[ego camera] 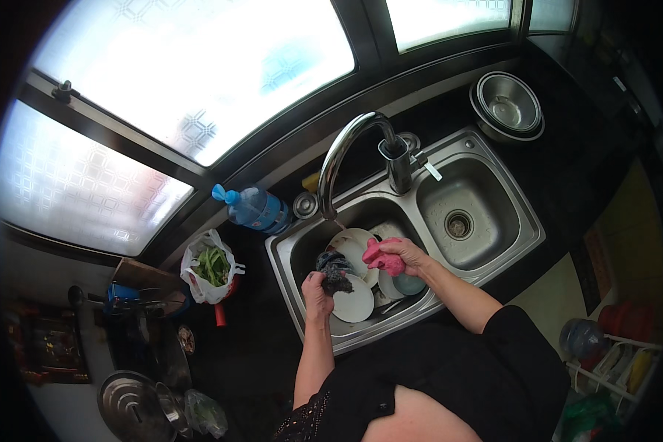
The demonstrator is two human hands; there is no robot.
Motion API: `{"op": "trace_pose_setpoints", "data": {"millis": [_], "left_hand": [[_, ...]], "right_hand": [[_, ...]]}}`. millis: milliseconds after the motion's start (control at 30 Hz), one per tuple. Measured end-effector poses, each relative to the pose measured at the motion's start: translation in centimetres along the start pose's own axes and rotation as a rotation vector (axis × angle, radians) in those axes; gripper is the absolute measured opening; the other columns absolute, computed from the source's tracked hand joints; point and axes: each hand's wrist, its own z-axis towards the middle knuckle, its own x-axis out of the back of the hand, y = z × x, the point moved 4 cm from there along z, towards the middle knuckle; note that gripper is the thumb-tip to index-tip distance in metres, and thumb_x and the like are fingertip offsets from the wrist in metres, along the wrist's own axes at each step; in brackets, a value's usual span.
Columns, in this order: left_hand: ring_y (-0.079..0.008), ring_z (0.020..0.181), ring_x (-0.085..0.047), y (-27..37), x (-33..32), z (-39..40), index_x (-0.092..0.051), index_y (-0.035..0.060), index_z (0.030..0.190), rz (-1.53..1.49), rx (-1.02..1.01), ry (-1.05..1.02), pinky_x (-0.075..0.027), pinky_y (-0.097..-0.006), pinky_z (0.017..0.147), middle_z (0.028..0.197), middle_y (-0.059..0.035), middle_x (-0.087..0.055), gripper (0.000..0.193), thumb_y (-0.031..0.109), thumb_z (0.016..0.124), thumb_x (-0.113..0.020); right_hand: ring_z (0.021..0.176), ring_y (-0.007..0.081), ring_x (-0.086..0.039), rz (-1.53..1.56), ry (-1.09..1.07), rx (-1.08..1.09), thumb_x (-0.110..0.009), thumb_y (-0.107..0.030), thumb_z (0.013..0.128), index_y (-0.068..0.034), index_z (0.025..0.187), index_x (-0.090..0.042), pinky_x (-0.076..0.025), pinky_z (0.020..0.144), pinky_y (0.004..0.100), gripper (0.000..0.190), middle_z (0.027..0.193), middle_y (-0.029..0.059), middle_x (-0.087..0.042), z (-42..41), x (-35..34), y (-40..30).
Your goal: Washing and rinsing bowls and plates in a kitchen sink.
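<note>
Over the left basin of a stainless-steel double sink [283, 276], my left hand [316, 293] grips a dark grey scrubbing cloth [337, 280]. A bunched pink cloth [385, 257] is held in my right hand [411, 257], over the same basin. Beneath and between the hands lie a white plate [353, 301], a larger food-stained plate [354, 251] and a pale bluish bowl [409, 283]. The chrome faucet [331, 166] arches over this basin, its spout above the plates. My palms and the undersides of both cloths are hidden.
The right basin [489, 188] shows its drain. Nested metal bowls [508, 105] stand beyond it. Left of the sink are a blue-capped plastic bottle [259, 209] and a white bag of green vegetables [212, 266] on a red-handled pan [220, 315]. A round metal lid [132, 409] lies lower left.
</note>
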Motion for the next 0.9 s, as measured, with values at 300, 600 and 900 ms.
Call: {"op": "trace_pose_setpoints", "data": {"millis": [300, 600, 900], "left_hand": [[-0.0362, 0.075, -0.061, -1.3, 3.7, -1.1, -0.05, -0.0085, 0.086, -0.095, 0.048, 0.059, -0.05, -0.0477, 0.073, 0.082, -0.0216, -0.059, 0.021, 0.006, 0.072, -0.044], [-0.0339, 0.07, -0.059, -1.2, 4.6, -2.4, -0.049, -0.0071, 0.079, -0.214, 0.047, 0.16, -0.052, -0.0497, 0.07, 0.079, -0.0192, -0.055, 0.014, 0.003, 0.07, -0.044], [-0.0392, 0.077, -0.059, -1.2, 6.8, -2.5, -0.044, -0.0146, 0.093, -0.147, 0.039, 0.145, -0.048, -0.0474, 0.078, 0.081, -0.0273, -0.056, 0.035, 0.013, 0.071, -0.041]], "right_hand": [[0.079, 0.0205, -0.062, 0.048, -0.081, -0.057, -0.06, -0.007, 0.073, 0.002, 0.093, -0.052, -0.053, 0.063, 0.0301, 0.024, 0.096, 0.0162, -0.06, 0.3, 1.4, 2.3], [0.084, 0.0205, -0.059, -1.524, -0.47, -0.126, -0.062, -0.017, 0.063, -0.002, 0.104, -0.057, -0.047, 0.072, 0.0316, 0.044, 0.093, 0.01, -0.062, -0.2, -0.5, 9.5], [0.091, 0.0246, -0.057, -1.509, -0.578, -0.568, -0.058, -0.043, 0.07, -0.003, 0.096, -0.064, -0.043, 0.078, 0.0345, 0.048, 0.096, 0.0117, -0.062, 1.1, 1.1, 13.4]]}}
